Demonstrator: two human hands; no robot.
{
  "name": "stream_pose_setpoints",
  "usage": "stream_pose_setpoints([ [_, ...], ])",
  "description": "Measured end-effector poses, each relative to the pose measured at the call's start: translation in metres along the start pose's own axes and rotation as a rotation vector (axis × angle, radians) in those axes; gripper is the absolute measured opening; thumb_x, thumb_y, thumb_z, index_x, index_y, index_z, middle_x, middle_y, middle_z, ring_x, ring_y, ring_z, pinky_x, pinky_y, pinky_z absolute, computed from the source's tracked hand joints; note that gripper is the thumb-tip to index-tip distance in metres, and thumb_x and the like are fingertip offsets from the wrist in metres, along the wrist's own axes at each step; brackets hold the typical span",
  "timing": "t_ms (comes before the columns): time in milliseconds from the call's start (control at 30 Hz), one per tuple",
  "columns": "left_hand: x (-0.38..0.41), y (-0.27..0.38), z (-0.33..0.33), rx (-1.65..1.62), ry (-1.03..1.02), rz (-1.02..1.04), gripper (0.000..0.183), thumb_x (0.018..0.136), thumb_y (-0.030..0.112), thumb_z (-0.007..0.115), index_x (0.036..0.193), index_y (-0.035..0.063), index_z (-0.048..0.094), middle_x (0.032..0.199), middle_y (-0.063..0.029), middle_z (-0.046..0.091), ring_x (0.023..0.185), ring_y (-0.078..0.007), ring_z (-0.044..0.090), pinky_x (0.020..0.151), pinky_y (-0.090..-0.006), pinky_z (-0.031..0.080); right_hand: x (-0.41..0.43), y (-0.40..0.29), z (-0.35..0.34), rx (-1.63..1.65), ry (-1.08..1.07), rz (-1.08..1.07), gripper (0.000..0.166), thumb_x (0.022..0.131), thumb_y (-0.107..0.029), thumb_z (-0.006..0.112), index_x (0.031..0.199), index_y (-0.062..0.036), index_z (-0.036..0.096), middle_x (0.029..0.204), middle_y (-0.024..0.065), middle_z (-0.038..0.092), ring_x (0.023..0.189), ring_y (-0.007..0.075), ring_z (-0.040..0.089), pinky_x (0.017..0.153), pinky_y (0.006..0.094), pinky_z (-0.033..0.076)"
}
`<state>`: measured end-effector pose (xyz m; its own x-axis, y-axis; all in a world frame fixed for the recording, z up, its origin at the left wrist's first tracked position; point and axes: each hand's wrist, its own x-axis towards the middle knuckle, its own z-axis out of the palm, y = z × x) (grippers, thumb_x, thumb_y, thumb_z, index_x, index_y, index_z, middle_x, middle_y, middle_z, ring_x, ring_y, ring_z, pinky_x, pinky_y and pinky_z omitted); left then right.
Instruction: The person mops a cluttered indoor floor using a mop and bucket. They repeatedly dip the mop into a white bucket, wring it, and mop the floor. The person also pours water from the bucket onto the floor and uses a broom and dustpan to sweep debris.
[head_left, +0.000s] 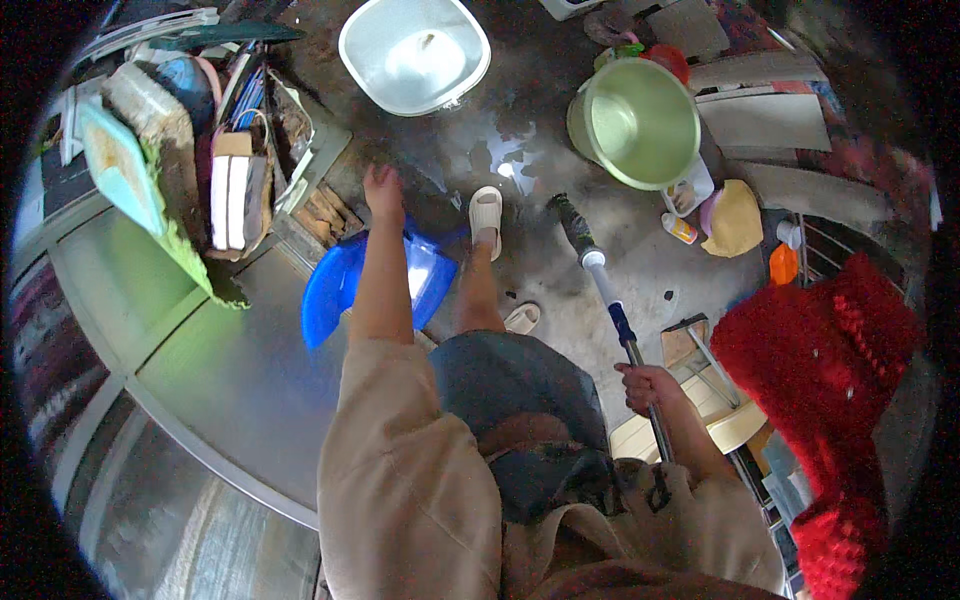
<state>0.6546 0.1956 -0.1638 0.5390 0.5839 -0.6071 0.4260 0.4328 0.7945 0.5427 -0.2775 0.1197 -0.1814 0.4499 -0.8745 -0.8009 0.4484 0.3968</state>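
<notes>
My right hand (651, 388) is wrapped around the metal handle of a mop (634, 352). The mop has a blue and white lower shaft and a dark, twisted head (574, 225) that reaches the wet floor. Stretched out in front of me, my left hand (383, 193) is above the floor near the piled things at left. Its fingers look partly bent, and I see no thing in them. Under my left forearm is a shiny blue plastic object (330, 292), partly hidden by the arm.
A white basin (367, 56) and a pale green bucket (637, 124) stand ahead on the wet concrete floor (517, 150). A cluttered pile with a light-blue tray (112, 165) borders a metal-edged surface (225, 375) at left. At right are a red fabric (795, 352), a cream stool (731, 427) and a small bottle (679, 227).
</notes>
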Motion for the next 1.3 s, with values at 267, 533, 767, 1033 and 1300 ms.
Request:
stream_pose_setpoints([
  [267, -0.258, -0.089, -0.149, 0.274, -0.064, -0.123, 0.058, 0.079, 0.005, 0.057, 0.130, 0.0021, 0.031, 0.107, -0.0104, 0.055, 0.083, -0.0170, 0.055, 0.064, -0.0285, 0.049, 0.040, 0.060, -0.167, -0.179, -0.130, -0.159, 0.008, 0.087, -0.013, 0.048, 0.091, -0.0073, 0.051, 0.050, -0.0078, 0.034, 0.036, 0.0060, 0.029, 0.035, 0.0225, 0.027],
  [533, -0.438, -0.127, -0.265, 0.670, -0.236, 0.031, 0.054, 0.078, 0.004, 0.058, 0.126, -0.0038, 0.034, 0.105, -0.0153, 0.056, 0.087, -0.0185, 0.056, 0.074, -0.0291, 0.047, -0.073, 0.181, -0.185, -0.105, -0.028, -0.178, 0.010, 0.087, -0.011, 0.047, 0.077, -0.0111, 0.044, 0.050, -0.0072, 0.032, 0.035, 0.0048, 0.025, 0.034, 0.0211, 0.023],
  [767, -0.468, -0.096, -0.111, 0.732, -0.628, -0.132, 0.047, 0.084, 0.021, 0.058, 0.120, -0.0042, 0.042, 0.098, -0.0115, 0.062, 0.089, -0.0207, 0.060, 0.080, -0.0298, 0.046, -0.073, 0.199, -0.196, 0.121, -0.266, -0.046, 0.029, 0.090, -0.013, 0.043, 0.061, -0.0141, 0.038, 0.045, -0.0073, 0.032, 0.033, 0.0053, 0.026, 0.035, 0.0215, 0.023],
  [1033, -0.508, -0.152, 0.015, -0.441, -0.539, -1.108, 0.052, 0.087, 0.044, 0.049, 0.113, 0.0001, 0.037, 0.108, -0.0188, 0.052, 0.094, -0.0301, 0.055, 0.079, -0.0413, 0.047, -0.066, 0.242, -0.149, 0.213, -0.500, 0.006, 0.005, 0.090, -0.009, 0.042, 0.088, -0.0085, 0.047, 0.050, -0.0063, 0.033, 0.034, 0.0037, 0.029, 0.036, 0.0200, 0.027],
  [1300, -0.437, -0.170, 0.009, -0.189, -0.400, -1.042, 0.024, 0.088, 0.033, 0.052, 0.082, 0.0104, 0.046, 0.063, -0.0044, 0.047, 0.054, -0.0174, 0.049, 0.050, -0.0314, 0.044, -0.047, 0.271, -0.136, 0.334, -0.627, 0.000, 0.004, 0.090, -0.009, 0.042, 0.090, -0.0083, 0.046, 0.051, -0.0060, 0.034, 0.033, 0.0041, 0.028, 0.033, 0.0199, 0.024],
])
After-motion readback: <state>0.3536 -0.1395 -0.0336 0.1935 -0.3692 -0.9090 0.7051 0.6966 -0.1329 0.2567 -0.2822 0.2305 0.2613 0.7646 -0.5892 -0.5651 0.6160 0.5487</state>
